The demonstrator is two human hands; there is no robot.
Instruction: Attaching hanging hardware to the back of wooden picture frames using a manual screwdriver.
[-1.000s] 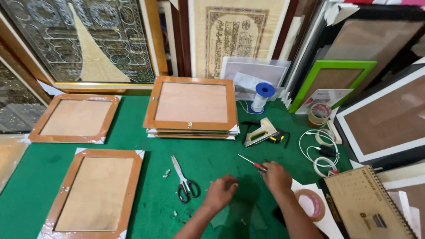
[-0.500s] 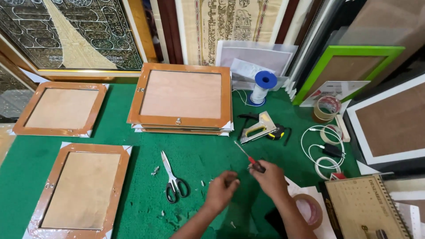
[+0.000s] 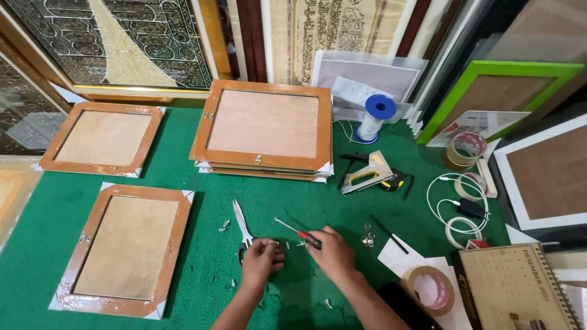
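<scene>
My right hand [image 3: 333, 253] holds a small screwdriver [image 3: 296, 232] with a red and black handle, its thin shaft pointing up and left. My left hand [image 3: 261, 260] is curled over the green cloth beside it, fingertips pinched near a tiny metal piece; what it grips is too small to tell. Scissors [image 3: 242, 226] lie just left of that hand, partly under it. Small metal bits [image 3: 369, 235] lie scattered on the cloth around both hands.
A stack of wooden frames [image 3: 263, 128] lies face down ahead; two more frames [image 3: 101, 139] [image 3: 128, 247] lie at left. A staple gun [image 3: 367, 174], blue spool [image 3: 374, 116], white cable [image 3: 458, 208], tape rolls [image 3: 431, 290] and a spiral calendar [image 3: 520, 284] sit at right.
Both hands stay close together over the cloth; the screwdriver has tilted lower and more to the left. The view has shifted slightly toward the table.
</scene>
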